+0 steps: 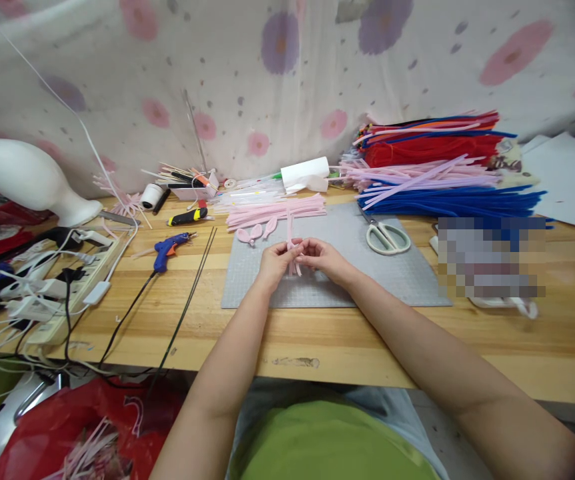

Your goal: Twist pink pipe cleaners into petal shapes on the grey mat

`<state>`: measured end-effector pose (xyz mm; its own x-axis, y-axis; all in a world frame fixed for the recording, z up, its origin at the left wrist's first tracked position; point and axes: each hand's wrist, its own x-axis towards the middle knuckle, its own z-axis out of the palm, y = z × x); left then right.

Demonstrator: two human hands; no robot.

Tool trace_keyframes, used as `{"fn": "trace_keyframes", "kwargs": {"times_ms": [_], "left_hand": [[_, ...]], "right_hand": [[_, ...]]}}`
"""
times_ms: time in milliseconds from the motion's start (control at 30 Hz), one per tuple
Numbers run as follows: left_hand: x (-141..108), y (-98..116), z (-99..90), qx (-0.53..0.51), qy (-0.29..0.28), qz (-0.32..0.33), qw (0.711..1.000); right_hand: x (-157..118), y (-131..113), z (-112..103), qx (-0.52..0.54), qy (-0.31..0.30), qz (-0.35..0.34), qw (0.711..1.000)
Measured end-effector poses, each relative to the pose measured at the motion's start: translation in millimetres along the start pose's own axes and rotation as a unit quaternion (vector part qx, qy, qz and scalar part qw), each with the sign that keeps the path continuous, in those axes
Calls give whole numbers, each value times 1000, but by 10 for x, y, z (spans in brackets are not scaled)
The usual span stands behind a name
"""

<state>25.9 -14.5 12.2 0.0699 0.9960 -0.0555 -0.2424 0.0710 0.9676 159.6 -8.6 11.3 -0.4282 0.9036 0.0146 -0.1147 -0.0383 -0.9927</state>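
Note:
Both my hands meet over the grey cutting mat [247, 287]. Pink pipe cleaners [290, 223] are pinched between the fingertips of my left hand [278, 259] and my right hand [320, 256]. One end stands up above the fingers and short ends hang below; the part inside the fingers is mostly hidden. Just beyond my left hand lie several pink petal-like loops [256, 233] of bent pipe cleaner. Behind them is a bundle of loose pink pipe cleaners [272, 212]. Scissors [387, 239] with pale green handles rest on the mat, right of my right hand.
A blue glue gun [165, 252], thin dark wires [190, 293] and a yellow-black cutter [187, 216] lie to the left. Farther left are a corded power strip [85, 283] and a white foam head [27, 177]. Blue pipe cleaners [447, 202] are stacked at back right. A red bag [32, 433] hangs below.

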Motion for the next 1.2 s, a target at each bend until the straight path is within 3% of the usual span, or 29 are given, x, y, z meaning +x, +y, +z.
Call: {"fn": "trace_keyframes", "kwargs": {"times_ms": [200, 333, 433, 567, 667, 800, 933, 1133, 1200], "left_hand": [[-10, 33, -29, -89, -83, -6, 992], [-5, 27, -36, -40, -58, -7, 998], [14, -4, -43, 9, -19, 10, 1000], [31, -37, -50, 26, 1, 5, 1000], [31, -35, -63, 12, -4, -35, 999], [23, -4, -93, -49, -58, -67, 995], [23, -3, -106, -114, -96, -63, 987], [46, -56, -92, -96, -55, -27, 993], [52, -59, -88, -89, -49, -10, 995]], "right_hand": [[-3, 20, -35, 80, 9, 30, 996], [-38, -44, -94, 125, -37, 44, 990], [-36, -69, -96, 89, -45, 50, 994], [7, -19, -54, -7, 6, 35, 999], [43, 39, -56, -3, 64, 33, 997], [80, 103, -108, 23, 102, 33, 994], [91, 114, -108, 59, 85, 36, 994], [50, 28, -21, 92, 7, 44, 995], [48, 19, -18, 83, 9, 38, 996]]}}
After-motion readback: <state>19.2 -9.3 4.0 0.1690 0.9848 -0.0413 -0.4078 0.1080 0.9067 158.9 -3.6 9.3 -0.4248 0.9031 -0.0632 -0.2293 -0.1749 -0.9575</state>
